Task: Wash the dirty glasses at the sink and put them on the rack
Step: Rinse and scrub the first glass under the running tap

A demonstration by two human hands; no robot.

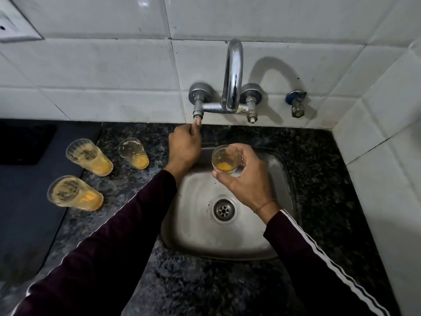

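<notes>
The right hand [247, 179] holds a glass [226, 159] over the steel sink [280, 169], its grip wrapped round the side with the mouth tilted toward the camera; a yellow residue sits in the bottom. The left hand [184, 144] reaches up to the left valve [197, 112] of the wall tap [232, 76], fingertips pinched narrow on the stub under it. No water shows at the spout.

Three more dirty glasses stand on the counter [319, 156] left of the sink: one [134, 153] near the left wrist, one [89, 157] further left, one [74, 193] nearest the camera. All carry the same yellow dregs. A dark mat [29, 190] lies beyond them. No rack is in view.

The step in hand looks like opening the tap to rinse the first glass, so the task is barely begun. The next move likely calls for a firm twist of the valve stub, which seems to lack a handle and may slip under wet fingers, then bringing the glass under the spout, which hangs above and slightly behind it. The glass should stay tipped enough to flush the dregs into the drain [223, 210] without splashing onto the sleeves
</notes>
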